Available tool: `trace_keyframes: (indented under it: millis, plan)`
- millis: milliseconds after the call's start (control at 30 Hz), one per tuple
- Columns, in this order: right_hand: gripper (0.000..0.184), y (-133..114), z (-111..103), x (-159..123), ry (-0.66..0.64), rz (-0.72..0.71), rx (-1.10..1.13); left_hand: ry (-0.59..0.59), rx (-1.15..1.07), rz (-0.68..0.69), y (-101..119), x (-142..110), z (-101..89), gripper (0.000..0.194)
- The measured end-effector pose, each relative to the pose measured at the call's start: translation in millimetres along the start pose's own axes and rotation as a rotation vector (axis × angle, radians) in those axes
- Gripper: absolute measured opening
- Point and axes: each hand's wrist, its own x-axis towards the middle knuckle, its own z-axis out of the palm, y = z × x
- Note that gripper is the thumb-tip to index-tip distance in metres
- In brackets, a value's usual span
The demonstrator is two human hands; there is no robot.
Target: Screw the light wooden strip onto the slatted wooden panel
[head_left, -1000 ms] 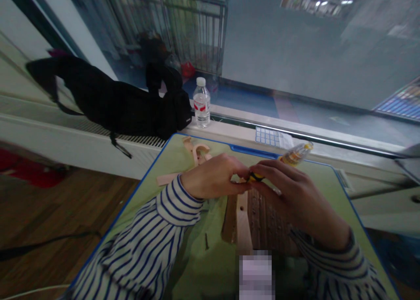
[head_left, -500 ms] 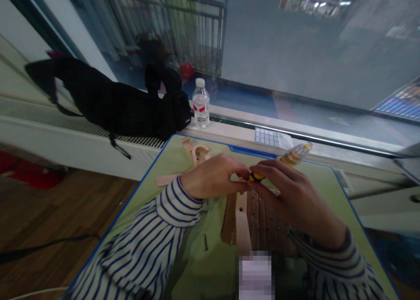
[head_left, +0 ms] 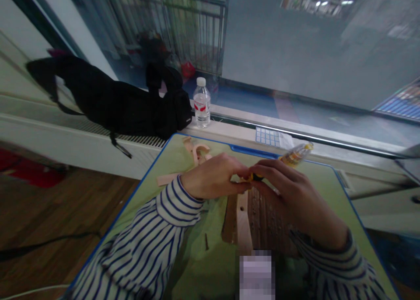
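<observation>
My left hand (head_left: pixel 219 176) is closed in a pinch against the left side of a small yellow-and-black handle (head_left: pixel 256 176), which looks like a screwdriver's. My right hand (head_left: pixel 292 190) grips the same handle from the right with thumb and fingertips; its lower end is hidden. Below the fingers a pale wooden strip (head_left: pixel 243 225) with a dark hole lies on a ridged brown board (head_left: pixel 264 221). A loose screw (head_left: pixel 206 242) rests on the green tabletop (head_left: pixel 193 265), left of the board.
Curved wooden pieces (head_left: pixel 198 152) and a flat wooden piece (head_left: pixel 166 179) lie at the table's far left. Behind my right hand is a clear-and-yellow bottle-like thing (head_left: pixel 297 155). A water bottle (head_left: pixel 201 104) and a black bag (head_left: pixel 124 107) sit on the windowsill.
The yellow-and-black handle shows a different side between my fingers, as if turned slightly. Both hands stay in nearly the same place, and the other things have not moved.
</observation>
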Motion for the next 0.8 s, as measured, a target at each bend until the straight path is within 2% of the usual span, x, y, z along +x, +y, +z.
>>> trace_keyframes:
  millis: [333, 533, 800]
  plan:
    - [0.021, 1.1, 1.3, -0.1, 0.017, 0.013, -0.04, 0.03, 0.046, -0.042, -1.3, 1.8, 2.9, 0.017]
    - [0.032, -0.6, 0.7, -0.4, -0.001, 0.004, -0.057, 0.033, 0.08, -0.04, -2.1, 0.5, 3.2, 0.016]
    - [0.021, -1.1, 1.8, 0.3, 0.008, 0.005, -0.071, 0.002, 0.107, -0.021, 1.7, 1.6, 2.9, 0.01]
